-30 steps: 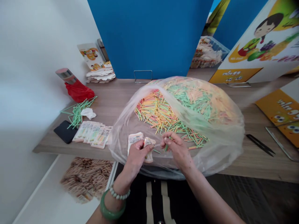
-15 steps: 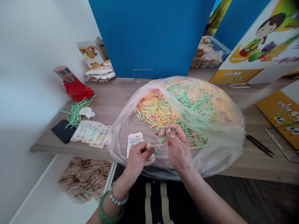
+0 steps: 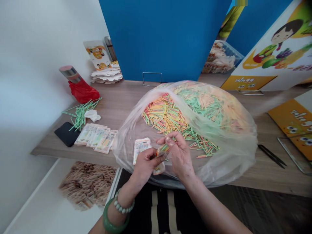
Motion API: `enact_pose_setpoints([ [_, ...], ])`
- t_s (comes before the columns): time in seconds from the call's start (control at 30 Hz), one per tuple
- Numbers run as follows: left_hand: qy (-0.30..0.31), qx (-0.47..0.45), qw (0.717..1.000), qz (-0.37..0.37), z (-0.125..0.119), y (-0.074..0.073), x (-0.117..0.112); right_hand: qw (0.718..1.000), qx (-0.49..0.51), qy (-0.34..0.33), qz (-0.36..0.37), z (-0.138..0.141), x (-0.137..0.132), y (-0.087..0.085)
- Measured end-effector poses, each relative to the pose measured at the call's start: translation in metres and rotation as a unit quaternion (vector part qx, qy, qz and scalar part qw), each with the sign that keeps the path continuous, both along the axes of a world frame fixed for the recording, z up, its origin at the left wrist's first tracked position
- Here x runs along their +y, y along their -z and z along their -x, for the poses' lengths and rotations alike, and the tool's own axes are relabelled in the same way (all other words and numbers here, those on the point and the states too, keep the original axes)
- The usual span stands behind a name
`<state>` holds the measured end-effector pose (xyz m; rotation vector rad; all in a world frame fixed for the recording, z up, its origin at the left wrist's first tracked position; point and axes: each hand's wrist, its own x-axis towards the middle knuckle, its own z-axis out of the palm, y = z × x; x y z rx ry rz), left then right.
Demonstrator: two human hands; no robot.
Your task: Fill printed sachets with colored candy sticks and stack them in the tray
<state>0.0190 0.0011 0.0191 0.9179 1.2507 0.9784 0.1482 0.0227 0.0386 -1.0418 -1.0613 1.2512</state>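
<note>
The left hand point(image 3: 143, 164) pinches a small printed packet point(image 3: 159, 167) between thumb and fingers at the near edge of the table point(image 3: 126, 100), and the right hand point(image 3: 179, 156) pinches a few coloured sticks point(image 3: 163, 149) by their ends, their tips at the packet's mouth. Whether the sticks are already inside the packet is hard to tell, since the fingers cover that spot. The two hands sit just beside each other, nearly touching. A second packet point(image 3: 140, 148) lies flat just left of the left hand's fingers.

Both hands work over the near lip of a big clear plastic bag point(image 3: 231, 152), which lies open on the table and holds a heap of green, yellow and orange sticks point(image 3: 170, 117). On the left wrist are a green bangle point(image 3: 109, 222) and a string of pale beads point(image 3: 124, 204).

Further left on the table, a row of filled packets point(image 3: 96, 138) lies beside a black phone point(image 3: 65, 134), with loose green sticks point(image 3: 81, 112) and a crumpled white tissue point(image 3: 92, 115) beyond them. A red bag point(image 3: 84, 91) stands at the far left. Right of the plastic bag lies a pair of black snips point(image 3: 271, 156).
</note>
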Motion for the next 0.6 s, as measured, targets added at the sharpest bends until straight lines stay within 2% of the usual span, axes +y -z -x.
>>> enact_pose_setpoints([
  [0.13,0.008,-0.067,0.997,0.023,0.001,0.003,0.001,0.996,-0.059,-0.062,0.016,-0.003,0.0,0.002],
  [0.23,0.038,-0.052,0.998,-0.013,0.001,0.003,0.002,0.989,-0.087,-0.116,0.031,-0.006,0.003,0.003],
  [0.33,0.061,-0.01,0.995,-0.083,0.004,0.001,0.003,0.973,-0.154,-0.173,-0.001,-0.015,0.006,0.003],
  [0.4,0.06,-0.037,0.995,-0.076,0.009,0.0,0.003,0.962,-0.171,-0.21,-0.033,-0.024,0.008,0.004],
  [0.5,0.041,-0.106,0.993,-0.018,0.017,0.003,0.002,0.968,-0.154,-0.194,-0.04,-0.032,0.008,0.009],
  [0.6,0.018,-0.105,0.994,-0.037,0.023,0.007,0.001,0.967,-0.208,-0.144,-0.038,-0.027,0.006,0.014],
])
